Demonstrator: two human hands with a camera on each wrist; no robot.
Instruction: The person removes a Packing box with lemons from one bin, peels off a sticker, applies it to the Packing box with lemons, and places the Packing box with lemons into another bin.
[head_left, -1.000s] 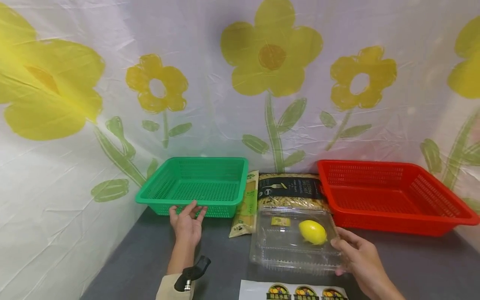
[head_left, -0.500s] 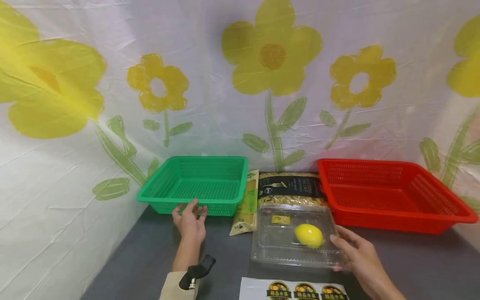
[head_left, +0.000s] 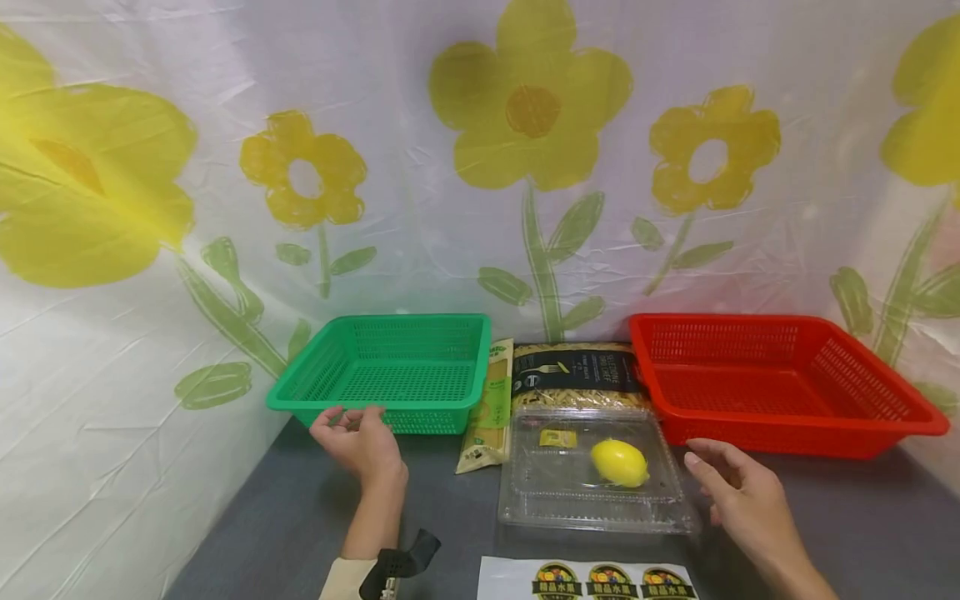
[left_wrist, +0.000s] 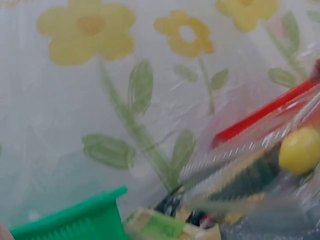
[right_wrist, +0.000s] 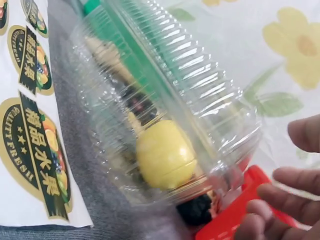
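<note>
A clear plastic clamshell box [head_left: 592, 510] lies closed in the middle of the table, with a yellow lemon [head_left: 620, 462] inside it. Through the plastic a small yellow label or packet [head_left: 558, 438] shows; whether it is inside I cannot tell. My right hand [head_left: 750, 496] is just right of the box, apart from it, with loosely bent fingers and nothing held. In the right wrist view the same lemon [right_wrist: 166, 155] sits at the box's near end. My left hand [head_left: 363, 450] hovers by the front of the green basket [head_left: 375, 417], fingers loosely curled and holding nothing.
Behind the box lies a bag of pasta [head_left: 577, 375], and beside it a narrow food packet [head_left: 491, 408]. A red basket [head_left: 795, 435] stands at the right. A white sheet of round fruit stickers [head_left: 506, 579] is at the front edge. A flowered cloth [head_left: 420, 250] hangs behind.
My right hand has let go of the box's right edge and moved right. The lemon rolled slightly left inside the box. My left hand has turned and shifted slightly left.
</note>
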